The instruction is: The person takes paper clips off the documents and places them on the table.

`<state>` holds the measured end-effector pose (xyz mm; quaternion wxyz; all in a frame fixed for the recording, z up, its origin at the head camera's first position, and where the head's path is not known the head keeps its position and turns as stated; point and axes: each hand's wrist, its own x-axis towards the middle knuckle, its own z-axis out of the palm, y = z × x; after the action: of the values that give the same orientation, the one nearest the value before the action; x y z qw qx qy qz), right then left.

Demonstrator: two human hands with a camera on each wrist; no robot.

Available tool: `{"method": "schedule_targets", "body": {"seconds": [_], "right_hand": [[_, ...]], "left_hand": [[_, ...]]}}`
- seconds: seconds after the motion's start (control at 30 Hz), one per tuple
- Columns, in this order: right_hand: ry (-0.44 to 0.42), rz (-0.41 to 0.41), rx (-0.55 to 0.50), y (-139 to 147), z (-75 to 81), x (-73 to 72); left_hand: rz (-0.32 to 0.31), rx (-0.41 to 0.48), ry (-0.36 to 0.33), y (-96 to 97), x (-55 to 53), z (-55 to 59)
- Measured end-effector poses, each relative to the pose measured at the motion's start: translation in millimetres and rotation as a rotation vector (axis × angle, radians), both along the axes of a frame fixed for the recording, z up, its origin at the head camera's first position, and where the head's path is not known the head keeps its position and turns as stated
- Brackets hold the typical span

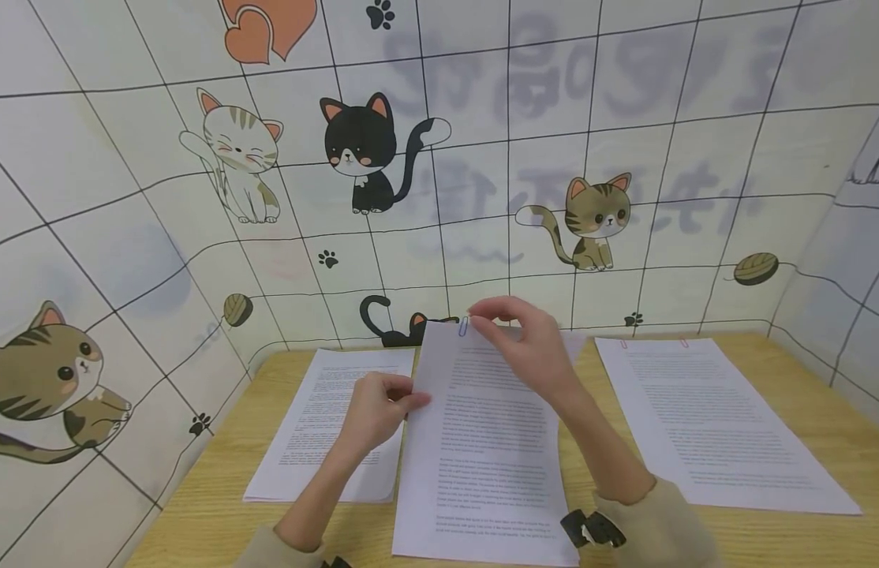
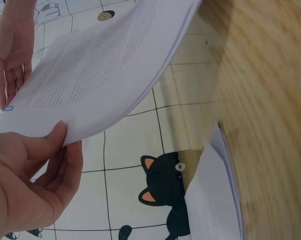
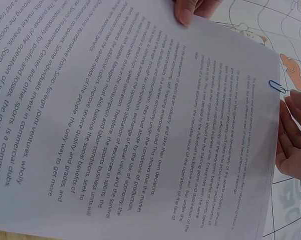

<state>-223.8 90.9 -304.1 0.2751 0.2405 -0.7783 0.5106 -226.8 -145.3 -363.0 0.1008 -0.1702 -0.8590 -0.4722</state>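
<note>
A few printed sheets (image 1: 492, 442) are raised with their top edge above the table, and they bow in the left wrist view. My left hand (image 1: 379, 406) pinches their left edge between thumb and fingers, a little below the top corner. A blue paper clip (image 1: 463, 326) sits over the top edge, left of its middle. My right hand (image 1: 528, 347) has its thumb and index fingertips at the outer end of this paper clip (image 3: 277, 86), pinching it. In the right wrist view the left thumb (image 3: 184, 17) lies on the paper's edge.
On the wooden table (image 1: 198, 505) a printed stack (image 1: 326, 426) lies at the left. Another stack (image 1: 716, 426) lies at the right, with two red paper clips on its top edge. A wall covering (image 1: 468, 158) with cartoon cats rises behind the table.
</note>
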Motion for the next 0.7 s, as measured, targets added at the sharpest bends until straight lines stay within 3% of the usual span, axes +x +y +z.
{"method": "schedule_targets", "body": {"seconds": [0.7], "right_hand": [[-0.012, -0.058, 0.012, -9.1, -2.4, 0.1]], "left_hand": [[-0.018, 0.002, -0.002, 1.4, 1.4, -0.3]]}}
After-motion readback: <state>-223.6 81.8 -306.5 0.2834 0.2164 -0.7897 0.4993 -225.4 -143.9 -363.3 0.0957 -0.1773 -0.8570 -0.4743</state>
